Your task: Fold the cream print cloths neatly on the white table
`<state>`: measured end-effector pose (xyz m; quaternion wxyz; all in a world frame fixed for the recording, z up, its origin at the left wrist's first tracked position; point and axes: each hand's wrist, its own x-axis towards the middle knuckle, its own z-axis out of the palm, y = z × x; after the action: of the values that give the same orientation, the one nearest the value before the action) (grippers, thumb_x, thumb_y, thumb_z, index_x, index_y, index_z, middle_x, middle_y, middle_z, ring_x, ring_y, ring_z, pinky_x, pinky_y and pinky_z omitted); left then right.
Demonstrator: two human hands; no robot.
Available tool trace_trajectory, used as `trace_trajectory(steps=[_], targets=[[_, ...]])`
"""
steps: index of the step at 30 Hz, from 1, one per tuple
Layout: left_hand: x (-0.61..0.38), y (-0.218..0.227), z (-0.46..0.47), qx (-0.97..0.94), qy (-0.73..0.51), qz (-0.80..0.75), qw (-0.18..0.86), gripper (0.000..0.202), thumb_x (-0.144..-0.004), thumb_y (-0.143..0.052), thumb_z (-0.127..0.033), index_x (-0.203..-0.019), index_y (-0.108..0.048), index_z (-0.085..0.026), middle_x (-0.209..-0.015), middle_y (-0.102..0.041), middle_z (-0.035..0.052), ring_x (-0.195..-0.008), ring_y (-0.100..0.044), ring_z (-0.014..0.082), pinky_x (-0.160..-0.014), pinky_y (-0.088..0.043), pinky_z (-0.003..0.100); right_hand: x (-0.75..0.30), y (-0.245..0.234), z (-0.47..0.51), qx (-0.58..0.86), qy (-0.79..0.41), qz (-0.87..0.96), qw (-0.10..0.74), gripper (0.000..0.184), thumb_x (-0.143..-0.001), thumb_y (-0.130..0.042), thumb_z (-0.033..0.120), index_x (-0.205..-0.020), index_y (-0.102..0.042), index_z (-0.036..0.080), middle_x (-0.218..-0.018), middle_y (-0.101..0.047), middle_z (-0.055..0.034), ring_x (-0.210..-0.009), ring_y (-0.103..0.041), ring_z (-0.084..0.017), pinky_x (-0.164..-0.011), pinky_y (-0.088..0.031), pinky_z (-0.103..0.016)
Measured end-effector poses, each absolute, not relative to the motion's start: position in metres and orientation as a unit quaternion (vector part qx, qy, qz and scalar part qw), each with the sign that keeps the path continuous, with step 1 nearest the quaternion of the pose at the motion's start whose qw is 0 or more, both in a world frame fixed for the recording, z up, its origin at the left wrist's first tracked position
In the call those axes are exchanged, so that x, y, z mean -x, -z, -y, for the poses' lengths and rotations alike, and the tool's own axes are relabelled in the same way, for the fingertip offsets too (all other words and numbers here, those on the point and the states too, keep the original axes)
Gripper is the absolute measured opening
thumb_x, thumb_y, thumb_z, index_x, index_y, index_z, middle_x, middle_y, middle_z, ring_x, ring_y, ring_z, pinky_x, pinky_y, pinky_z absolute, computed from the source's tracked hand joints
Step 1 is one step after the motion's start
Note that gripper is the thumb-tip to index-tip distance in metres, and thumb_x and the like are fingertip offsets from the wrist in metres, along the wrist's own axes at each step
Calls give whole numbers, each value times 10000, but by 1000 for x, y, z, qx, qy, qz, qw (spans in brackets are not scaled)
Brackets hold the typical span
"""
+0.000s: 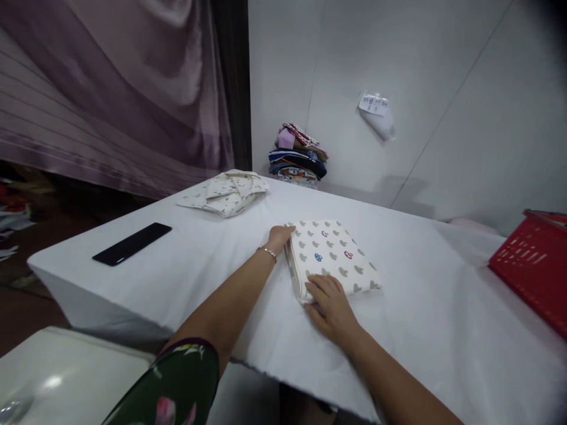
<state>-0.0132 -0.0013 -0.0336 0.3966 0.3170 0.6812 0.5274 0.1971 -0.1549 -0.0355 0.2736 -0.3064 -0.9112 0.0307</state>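
A thick folded cloth (pixel 332 254), cream with grey mouse-head shapes and a few blue and red ones, lies on the white-covered table (pixel 212 265). At its far left corner, my left hand (pixel 280 237) is closed on the edge; some of its fingers are hidden behind the cloth. My right hand (pixel 331 307) holds the near left corner, fingers on top and thumb low at the near edge. The folded layers show along the left side between both hands.
A loosely folded patterned garment (pixel 230 192) lies at the table's far left, with a black flat slab (pixel 133 243) nearer. Stacked folded fabrics (pixel 297 156) stand beyond the far edge, by the wall. A red plastic basket (pixel 531 265) sits at right. A white surface (pixel 66 378) adjoins the near left.
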Motion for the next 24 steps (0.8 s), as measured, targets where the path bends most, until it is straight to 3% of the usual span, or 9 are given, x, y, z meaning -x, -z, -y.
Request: trace_trajectory(steps=[6, 12, 17, 24], targets=[[19, 36, -16, -298, -527, -703, 374, 227, -582, -747, -257, -696, -625, -103, -629, -634, 73, -768, -616, 216, -627, -434, 262, -198, 36, 155, 306, -26, 911, 276, 408, -789, -526, 197, -1195, -488, 197, -1217, -529, -108, -1169, -440, -245, -1005, -304, -452], [23, 42, -21, -297, -520, -712, 367, 214, -578, -744, -247, -684, -616, -112, -641, -631, 71, -771, -613, 218, -620, -425, 261, -198, 34, 155, 309, -33, 910, 273, 437, -793, -511, 198, -1228, -467, 204, -1233, -519, -108, -1172, -431, -247, -1010, -297, -462], [22, 33, -16, -305, -509, -705, 388, 251, -588, -749, -293, -627, -559, -134, -606, -576, 39, -656, -562, 165, -559, -387, 248, -198, 34, 155, 314, -44, 910, 269, 416, -801, -514, 211, -1215, -476, 201, -1236, -519, -108, -1171, -426, -247, -1021, -278, -468], [24, 9, 25, -331, -473, -666, 473, 338, -623, -736, -404, -644, -535, -133, -551, -480, -30, -438, -350, 52, -449, -259, 219, -198, 35, 156, 315, -35, 908, 273, 403, -799, -534, 225, -1201, -504, 205, -1218, -527, -106, -1165, -433, -245, -1015, -287, -456]])
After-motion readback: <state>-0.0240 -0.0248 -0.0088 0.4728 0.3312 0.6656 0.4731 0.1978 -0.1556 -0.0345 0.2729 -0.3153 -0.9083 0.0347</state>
